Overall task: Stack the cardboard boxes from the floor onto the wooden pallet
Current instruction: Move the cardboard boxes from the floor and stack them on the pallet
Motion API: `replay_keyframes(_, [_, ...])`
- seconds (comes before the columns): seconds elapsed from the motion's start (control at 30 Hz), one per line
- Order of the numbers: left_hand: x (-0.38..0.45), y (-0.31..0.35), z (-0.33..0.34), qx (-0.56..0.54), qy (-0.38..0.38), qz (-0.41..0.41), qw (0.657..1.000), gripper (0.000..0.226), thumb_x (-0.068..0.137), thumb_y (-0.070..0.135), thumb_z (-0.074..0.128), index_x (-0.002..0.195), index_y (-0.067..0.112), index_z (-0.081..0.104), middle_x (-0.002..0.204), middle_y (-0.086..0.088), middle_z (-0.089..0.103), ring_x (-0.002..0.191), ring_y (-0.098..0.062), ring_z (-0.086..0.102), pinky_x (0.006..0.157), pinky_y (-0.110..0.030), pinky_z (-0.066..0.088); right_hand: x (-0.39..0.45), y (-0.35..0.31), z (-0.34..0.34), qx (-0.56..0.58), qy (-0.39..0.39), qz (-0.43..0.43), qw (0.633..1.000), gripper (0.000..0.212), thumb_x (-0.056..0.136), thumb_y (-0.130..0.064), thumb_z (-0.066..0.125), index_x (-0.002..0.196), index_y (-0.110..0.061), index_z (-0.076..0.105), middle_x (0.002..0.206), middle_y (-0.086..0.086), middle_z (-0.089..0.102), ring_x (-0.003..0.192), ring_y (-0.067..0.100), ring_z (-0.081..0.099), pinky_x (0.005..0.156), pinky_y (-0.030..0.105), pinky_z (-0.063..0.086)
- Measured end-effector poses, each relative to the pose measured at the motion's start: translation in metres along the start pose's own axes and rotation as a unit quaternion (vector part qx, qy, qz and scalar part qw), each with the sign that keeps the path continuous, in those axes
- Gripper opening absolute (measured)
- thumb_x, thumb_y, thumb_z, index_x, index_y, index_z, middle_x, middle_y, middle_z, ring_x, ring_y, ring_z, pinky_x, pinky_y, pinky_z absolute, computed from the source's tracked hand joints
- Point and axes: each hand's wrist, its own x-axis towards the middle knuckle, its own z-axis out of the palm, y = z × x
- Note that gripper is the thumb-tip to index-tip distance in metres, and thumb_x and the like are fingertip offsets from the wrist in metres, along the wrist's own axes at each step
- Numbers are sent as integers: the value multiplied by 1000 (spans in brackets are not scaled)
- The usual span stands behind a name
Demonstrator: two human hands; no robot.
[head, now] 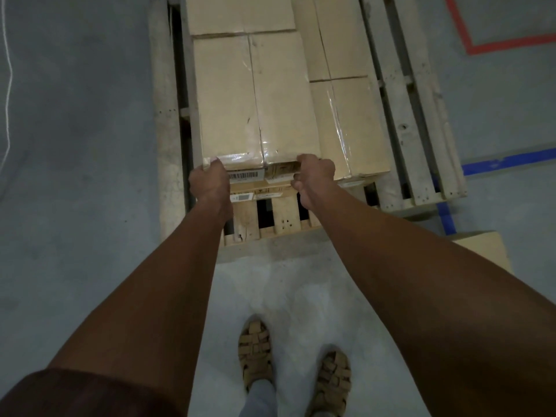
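Observation:
A tan taped cardboard box (255, 97) lies on top of another box at the near left of the wooden pallet (412, 124). My left hand (209, 180) grips its near left corner, fingers curled over the top edge. My right hand (316, 177) grips its near right corner. The lower box (258, 194) shows only its labelled front face. More boxes (349, 127) lie beside it on the right and further back (240, 13).
Another cardboard box (484, 251) sits on the grey floor at right, partly hidden by my right arm. Blue tape (508, 161) and red tape (508, 45) mark the floor at right. My sandalled feet (255, 350) stand just short of the pallet.

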Motion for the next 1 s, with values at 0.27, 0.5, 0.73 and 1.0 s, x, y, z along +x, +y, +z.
replay_keyframes(0.27, [-1,2,5,10,12,-4,1000,36,100,29,61,130,9,59,112,-10,71,88,-20,72,48,-21,52,0,-6,-15,-60,-3,5,998,28,93,-18,58,117,-4,60,92,9,57,62,17,44,48,28,33])
replay_keyframes(0.5, [-6,-5,12,-1,28,3,1000,44,102,28,58,141,13,46,121,-7,63,89,-15,65,58,-22,53,4,2,-24,-28,-14,15,999,21,97,-18,51,115,-8,56,104,8,61,85,21,56,73,32,50])
replay_keyframes(0.73, [-45,-31,32,-78,7,-117,990,27,98,22,59,125,16,57,114,-5,68,101,-20,67,92,-38,58,0,16,-69,2,9,47,999,31,91,-20,53,120,-8,58,116,15,64,89,25,59,69,33,54])
replay_keyframes(1.0, [-139,-104,101,194,-160,-28,967,31,106,25,43,130,8,56,101,-8,67,83,-19,66,75,-37,53,-11,46,-189,10,21,63,998,24,100,-14,51,113,2,64,92,16,69,88,28,71,87,45,60])
